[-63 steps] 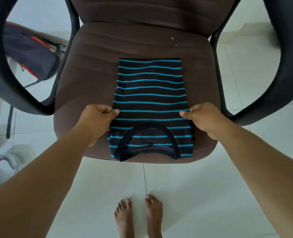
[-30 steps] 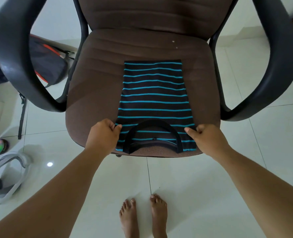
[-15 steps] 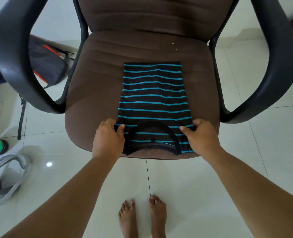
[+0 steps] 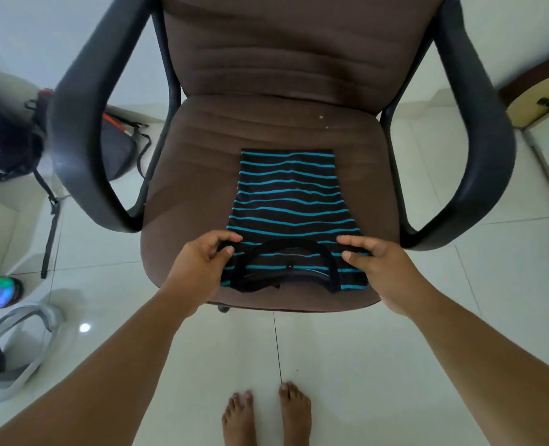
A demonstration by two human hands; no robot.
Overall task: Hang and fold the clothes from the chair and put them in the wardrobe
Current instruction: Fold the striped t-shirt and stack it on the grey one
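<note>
A black shirt with turquoise stripes (image 4: 290,201) lies folded into a narrow strip on the brown seat of an office chair (image 4: 196,175), collar end toward me. My left hand (image 4: 202,265) pinches the shirt's left edge beside the collar between thumb and fingers. My right hand (image 4: 374,262) pinches the right edge the same way. The collar end is raised slightly off the seat and the stripes ripple above it.
Black armrests (image 4: 83,140) curve around both sides of the seat. A dark backpack (image 4: 118,146) lies on the white tile floor at left, with a grey headset-like object (image 4: 15,349) nearer me. A yellowish furniture panel (image 4: 537,101) stands at the right edge. My bare feet (image 4: 266,416) stand below the seat.
Both hands slid down the shirt's sides to the collar end and now pinch its edges. That end has lifted a little, and the fabric has wrinkled.
</note>
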